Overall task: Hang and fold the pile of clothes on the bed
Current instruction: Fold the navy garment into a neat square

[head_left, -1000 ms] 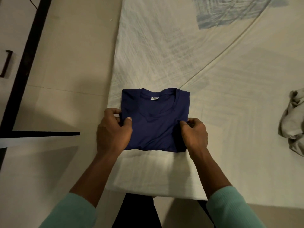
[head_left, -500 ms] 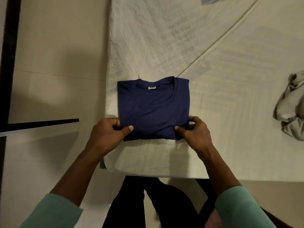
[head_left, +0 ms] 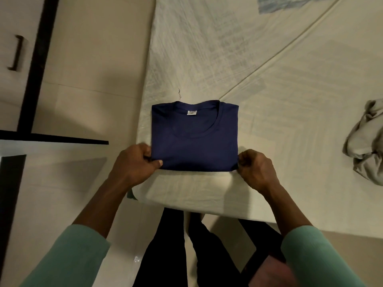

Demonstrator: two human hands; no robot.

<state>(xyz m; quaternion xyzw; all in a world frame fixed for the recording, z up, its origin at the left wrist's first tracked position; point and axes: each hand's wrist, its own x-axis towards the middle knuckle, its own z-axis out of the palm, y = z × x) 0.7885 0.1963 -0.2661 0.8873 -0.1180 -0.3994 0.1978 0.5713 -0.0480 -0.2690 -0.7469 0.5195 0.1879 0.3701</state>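
folded shirt (head_left: 194,137) on bed (head_left: 290,100), crumpled garment (head_left: 366,146) right

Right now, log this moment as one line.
navy shirt: folded, on bed | left hand: grips near-left corner | right hand: pinches near-right corner | grey garment: unfolded

One legible item: white tag (head_left: 191,112) inside the collar of the navy shirt (head_left: 194,141). Top line reads "SIZE". Letter beneath is small, looks like "M", uncertain. No other readable text.
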